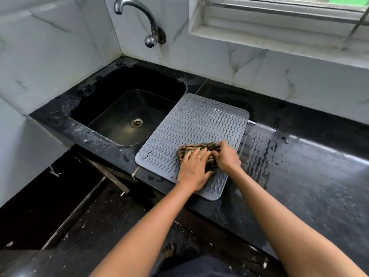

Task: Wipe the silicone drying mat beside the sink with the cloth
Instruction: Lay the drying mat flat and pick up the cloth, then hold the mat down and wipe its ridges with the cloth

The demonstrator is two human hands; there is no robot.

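Note:
A grey ribbed silicone drying mat [193, 126] lies on the black counter just right of the sink, its near corner reaching the counter's front edge. A bunched brown striped cloth [194, 148] rests on the mat's near half. My left hand [192, 169] lies flat on the cloth with fingers spread, pressing it down. My right hand [227, 156] grips the cloth's right end with curled fingers. Both hands hide much of the cloth.
A black sink [127, 114] with a metal drain sits left of the mat, under a curved chrome tap [139, 19] on the marble wall. The black countertop [309, 166] to the right is wet. A window sill [279, 37] runs above it.

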